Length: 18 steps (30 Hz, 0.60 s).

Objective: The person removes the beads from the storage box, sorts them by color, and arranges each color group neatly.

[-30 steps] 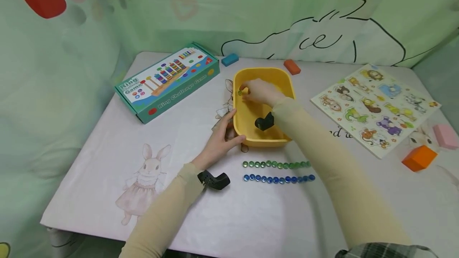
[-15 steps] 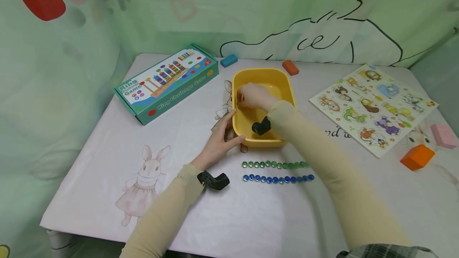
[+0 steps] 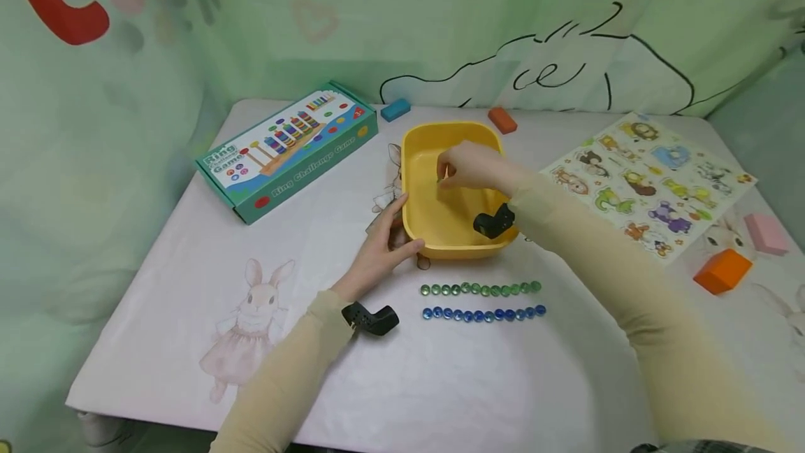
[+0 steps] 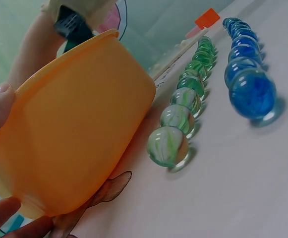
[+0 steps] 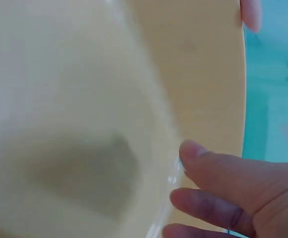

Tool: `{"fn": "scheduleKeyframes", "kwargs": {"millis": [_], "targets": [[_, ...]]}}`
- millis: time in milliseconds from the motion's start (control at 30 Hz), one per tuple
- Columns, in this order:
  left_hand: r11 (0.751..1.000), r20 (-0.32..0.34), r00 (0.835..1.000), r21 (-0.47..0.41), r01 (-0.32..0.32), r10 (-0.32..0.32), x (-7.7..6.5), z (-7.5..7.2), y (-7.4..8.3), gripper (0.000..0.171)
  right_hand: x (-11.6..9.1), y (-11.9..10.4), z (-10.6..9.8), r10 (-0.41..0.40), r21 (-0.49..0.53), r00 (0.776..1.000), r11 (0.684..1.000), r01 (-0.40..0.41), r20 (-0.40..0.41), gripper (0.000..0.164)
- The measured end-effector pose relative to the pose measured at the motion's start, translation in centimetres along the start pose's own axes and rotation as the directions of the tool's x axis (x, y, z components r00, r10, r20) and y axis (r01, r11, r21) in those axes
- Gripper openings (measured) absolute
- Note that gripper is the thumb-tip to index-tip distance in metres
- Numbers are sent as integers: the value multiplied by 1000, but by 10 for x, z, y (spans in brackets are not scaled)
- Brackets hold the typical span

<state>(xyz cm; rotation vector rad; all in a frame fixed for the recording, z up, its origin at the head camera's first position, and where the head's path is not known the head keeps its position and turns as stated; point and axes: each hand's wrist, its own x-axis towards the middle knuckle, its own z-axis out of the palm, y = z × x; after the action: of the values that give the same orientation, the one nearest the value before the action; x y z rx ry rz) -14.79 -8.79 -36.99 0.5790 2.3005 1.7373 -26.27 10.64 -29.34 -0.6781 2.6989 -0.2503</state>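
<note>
A yellow plastic tub [image 3: 465,252] stands mid-table. My left hand [image 3: 377,247] grips its near left corner, thumb and fingers spread along the wall; in the left wrist view its fingers [image 4: 2,213] rest against the tub's side. Inside the tub, my right hand [image 3: 472,165] is lowered with thumb and index finger together, a small greenish marble [image 3: 439,181] just showing at their tips. In the right wrist view the thumb [image 5: 203,161] hides most of what it pinches. A row of green marbles [image 3: 485,291] and a row of blue marbles [image 3: 479,316] lie in front of the tub.
At the back left lies a Ring Challenge Game box [image 3: 289,152]. Behind the tub sit a blue block [image 3: 395,110] and a red-orange block [image 3: 502,120]. To the right are an animal puzzle board [image 3: 654,180], an orange block [image 3: 723,271] and a pink block [image 3: 765,234].
My right hand has moved from the tub's left wall rightward over its floor. The left hand keeps its grip on the tub, and the marble rows have stayed put.
</note>
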Motion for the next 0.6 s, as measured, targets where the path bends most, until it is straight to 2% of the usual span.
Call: {"fn": "scheduleKeyframes", "kwargs": {"millis": [167, 267, 400, 600], "targets": [[1000, 2, 1000, -1, -8, 8, -2, 3, -2, 76, -30, 2, -2, -52, -14, 998, 999, 52, -38, 15], [1000, -14, 1000, -1, -19, 19, 2, 5, -14, 76, -47, 3, -4, -75, 4, 994, 997, 75, -76, 13], [1000, -31, 999, 18, -11, 11, 8, 7, -29, 77, -67, 7, -3, -88, 59, 989, 994, 96, -120, 13], [1000, -38, 999, 17, -17, 17, 7, 9, -31, 75, -91, 21, 8, -116, 153, 970, 977, 150, -211, 16]]}}
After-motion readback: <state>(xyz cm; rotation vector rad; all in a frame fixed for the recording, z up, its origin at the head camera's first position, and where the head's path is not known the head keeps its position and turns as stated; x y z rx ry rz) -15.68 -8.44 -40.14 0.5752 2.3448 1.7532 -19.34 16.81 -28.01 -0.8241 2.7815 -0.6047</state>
